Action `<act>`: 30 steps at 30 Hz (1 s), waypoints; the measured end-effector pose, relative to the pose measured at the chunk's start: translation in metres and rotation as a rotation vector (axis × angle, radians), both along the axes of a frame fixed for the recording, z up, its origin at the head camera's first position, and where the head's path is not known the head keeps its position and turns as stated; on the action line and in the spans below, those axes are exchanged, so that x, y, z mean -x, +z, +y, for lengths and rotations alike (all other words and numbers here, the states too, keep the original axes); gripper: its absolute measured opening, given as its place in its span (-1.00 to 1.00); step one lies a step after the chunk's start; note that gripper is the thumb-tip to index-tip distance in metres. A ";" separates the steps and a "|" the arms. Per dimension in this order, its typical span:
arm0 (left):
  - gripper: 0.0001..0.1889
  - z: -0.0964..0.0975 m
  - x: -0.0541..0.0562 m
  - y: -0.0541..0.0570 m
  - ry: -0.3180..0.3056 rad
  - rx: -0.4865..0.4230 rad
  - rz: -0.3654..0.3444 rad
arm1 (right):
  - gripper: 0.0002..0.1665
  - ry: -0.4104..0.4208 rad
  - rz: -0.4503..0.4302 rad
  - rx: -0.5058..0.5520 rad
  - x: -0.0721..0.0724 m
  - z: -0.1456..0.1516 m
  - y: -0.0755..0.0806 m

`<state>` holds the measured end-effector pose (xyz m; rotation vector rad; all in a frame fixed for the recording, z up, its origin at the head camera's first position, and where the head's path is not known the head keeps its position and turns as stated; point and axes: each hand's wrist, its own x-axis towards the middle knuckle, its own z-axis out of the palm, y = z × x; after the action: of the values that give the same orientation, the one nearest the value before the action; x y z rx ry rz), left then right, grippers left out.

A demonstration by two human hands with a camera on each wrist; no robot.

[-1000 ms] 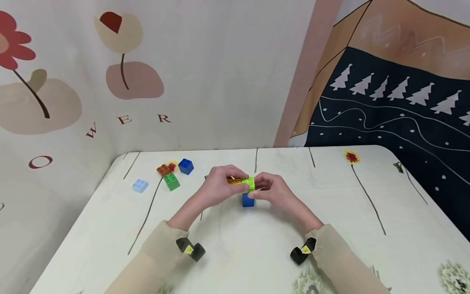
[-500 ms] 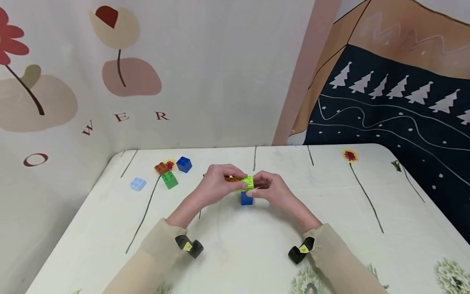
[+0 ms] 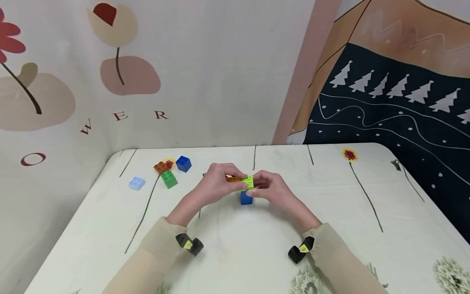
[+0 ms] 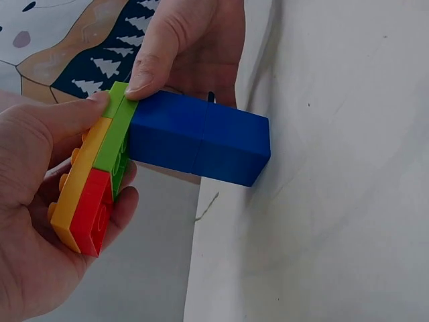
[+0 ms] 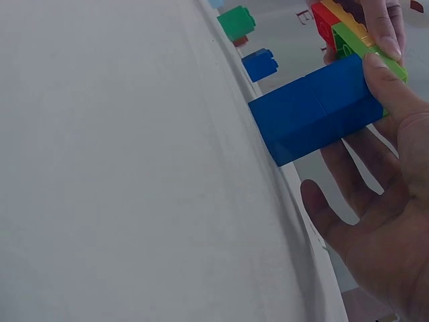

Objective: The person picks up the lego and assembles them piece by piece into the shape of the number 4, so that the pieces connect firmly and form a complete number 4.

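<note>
Two blue toy building bricks (image 4: pixel 201 137) stand stacked upright on the table, touching the cloth. Across their top lies a built piece: a lime green brick (image 3: pixel 250 182) at the right, a long orange brick (image 4: pixel 84 176) alongside it and a red brick (image 4: pixel 92 211) under the orange one. My left hand (image 3: pixel 220 183) grips the orange, red and lime green piece from the left, thumb in front. From the right, my right hand (image 3: pixel 273 188) pinches the lime green end where it meets the upper blue brick; its lower fingers hang loose behind the tower.
Loose bricks lie at the table's back left: light blue (image 3: pixel 137 183), green (image 3: pixel 169 179), brown-orange (image 3: pixel 160 167) and blue (image 3: pixel 183 163). The table (image 3: pixel 227 253) wears a white flower-printed cloth. Printed fabric (image 3: pixel 220 81) hangs behind its far edge.
The head view has shifted slightly. Both hands keep their hold on the bricks, with little visible movement.
</note>
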<state>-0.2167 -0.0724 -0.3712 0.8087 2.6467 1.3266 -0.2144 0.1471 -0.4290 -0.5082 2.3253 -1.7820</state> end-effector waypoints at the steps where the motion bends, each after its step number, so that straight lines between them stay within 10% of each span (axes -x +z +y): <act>1: -0.74 0.001 0.000 0.000 -0.002 0.003 0.000 | -0.64 -0.002 -0.001 0.002 0.000 0.000 0.000; 23: -0.77 0.004 0.000 0.009 -0.049 0.128 0.025 | -0.66 -0.004 -0.003 0.000 -0.001 0.000 -0.001; 30: -0.71 -0.004 -0.003 0.002 -0.068 0.164 0.150 | -0.66 0.002 -0.012 -0.007 -0.002 0.000 0.002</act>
<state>-0.2132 -0.0761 -0.3693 1.0005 2.7672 1.0552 -0.2124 0.1471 -0.4273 -0.4971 2.3211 -1.7699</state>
